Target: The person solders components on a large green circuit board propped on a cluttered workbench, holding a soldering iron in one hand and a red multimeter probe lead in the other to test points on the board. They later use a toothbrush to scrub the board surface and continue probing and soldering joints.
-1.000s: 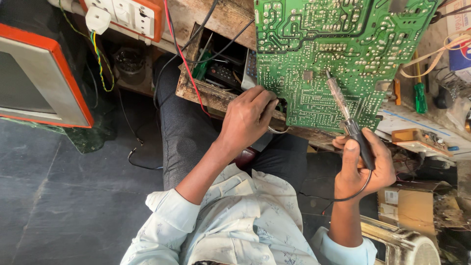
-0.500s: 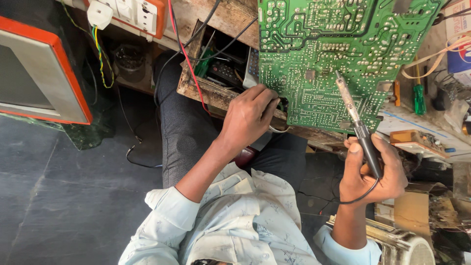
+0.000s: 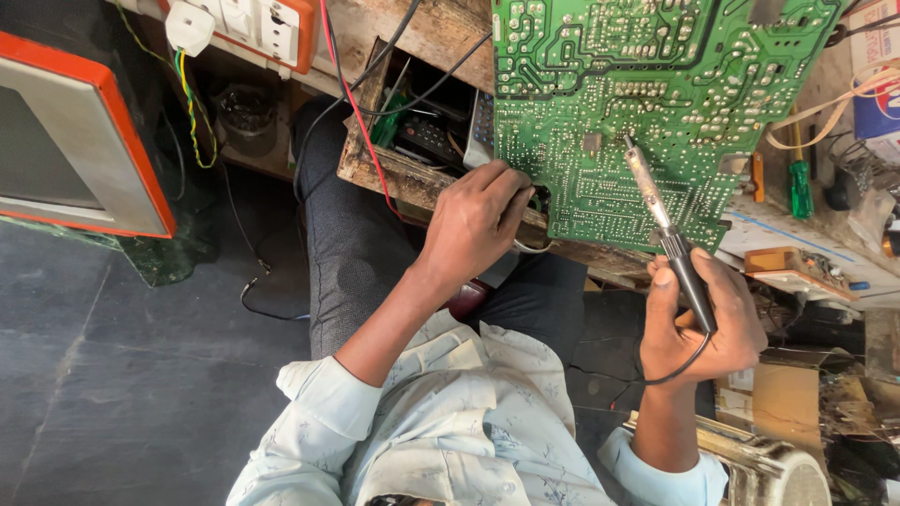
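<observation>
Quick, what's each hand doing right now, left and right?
Left hand: fingers curled on the edge of the green circuit board.
Right hand: closed around the soldering iron.

1. Worn wooden workbench (image 3: pixel 422 183) with a chipped, rough front edge, crossing the upper part of the view.
2. Large green printed circuit board (image 3: pixel 656 84), solder side up, resting on the bench and overhanging its front edge.
3. Green-handled screwdriver (image 3: pixel 800 183), lying on the bench just right of the board.
4. Small brown circuit module (image 3: pixel 797 265), lying on white paper sheets (image 3: pixel 778 239) at the bench's right end.
5. Open recess (image 3: pixel 427 122) in the bench top, holding dark tools and a green part.
6. Red wire (image 3: pixel 361 122) and black cables (image 3: pixel 422 56), trailing across the bench and over its edge.
7. Dark grey floor (image 3: pixel 122 375), below the bench.
</observation>
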